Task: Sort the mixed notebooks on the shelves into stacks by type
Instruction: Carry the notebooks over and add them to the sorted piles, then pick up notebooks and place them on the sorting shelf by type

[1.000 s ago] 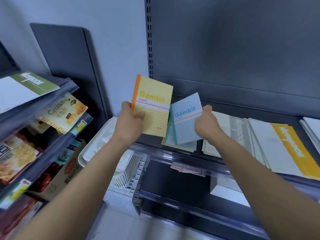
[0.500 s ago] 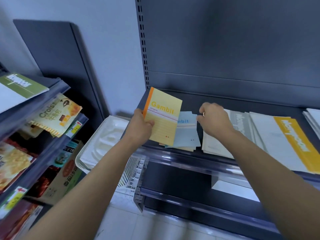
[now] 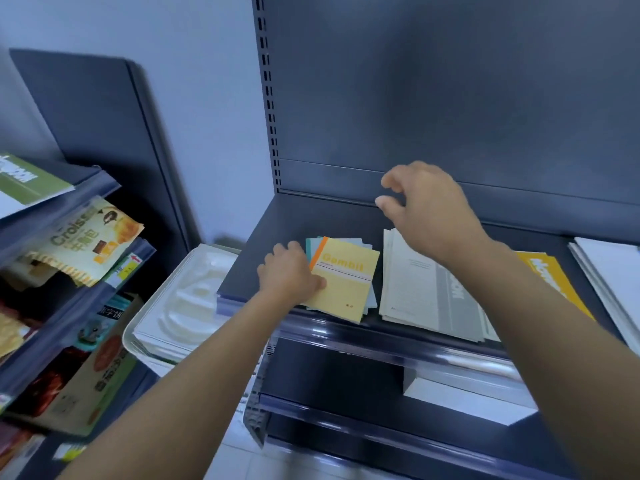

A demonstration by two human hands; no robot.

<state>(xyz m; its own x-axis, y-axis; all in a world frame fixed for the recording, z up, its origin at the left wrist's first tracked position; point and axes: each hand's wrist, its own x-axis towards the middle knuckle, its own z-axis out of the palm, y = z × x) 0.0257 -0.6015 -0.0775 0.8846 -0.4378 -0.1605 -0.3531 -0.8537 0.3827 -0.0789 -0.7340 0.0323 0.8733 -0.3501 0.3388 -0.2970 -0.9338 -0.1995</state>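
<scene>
The yellow Gambit notebook [image 3: 346,282] lies on top of a small pile of pale blue notebooks [image 3: 372,293] at the left end of the dark shelf [image 3: 263,244]. The left hand [image 3: 291,271] grips its near left edge, thumb on the cover. The right hand [image 3: 426,209] hovers above the larger grey-banded notebooks [image 3: 415,289], fingers loosely curled, empty

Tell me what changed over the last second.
The right hand laid the blue notebook on the small pile, let go and rose empty. The left hand lowered the yellow Gambit notebook onto it, thumb still on the cover. The large notebooks beside stayed put.
</scene>
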